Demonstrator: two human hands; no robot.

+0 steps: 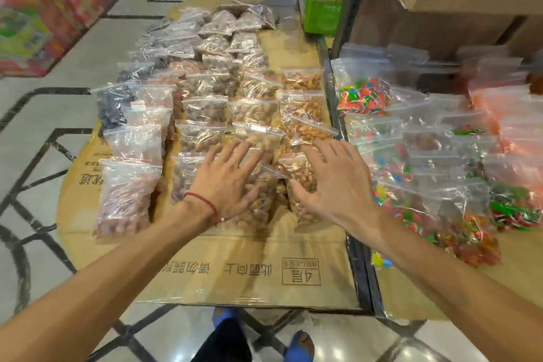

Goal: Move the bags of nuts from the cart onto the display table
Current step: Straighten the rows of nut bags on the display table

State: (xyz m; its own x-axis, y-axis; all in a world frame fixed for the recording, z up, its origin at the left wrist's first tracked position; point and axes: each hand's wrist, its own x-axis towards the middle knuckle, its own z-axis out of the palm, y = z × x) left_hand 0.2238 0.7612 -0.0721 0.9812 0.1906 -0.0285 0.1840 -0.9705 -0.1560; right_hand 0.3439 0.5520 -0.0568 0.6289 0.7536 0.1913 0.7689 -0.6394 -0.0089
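Blue shoes (pixel 299 347) stand on tiled floor just below the near edge of the cardboard sheet (pixel 235 267), whose near strip is bare. Farther up the cardboard lie rows of bags of nuts (pixel 202 109). The left hand (pixel 226 176) and right hand (pixel 335 179), fingers spread and gripping nothing, lie over the nearest bags. Beside the cardboard's right edge, the display table (pixel 514 273) holds candy bags (pixel 364 94).

Bright even indoor light, glare on floor tiles (pixel 417 353), wide-angle bending at edges, blurred corners
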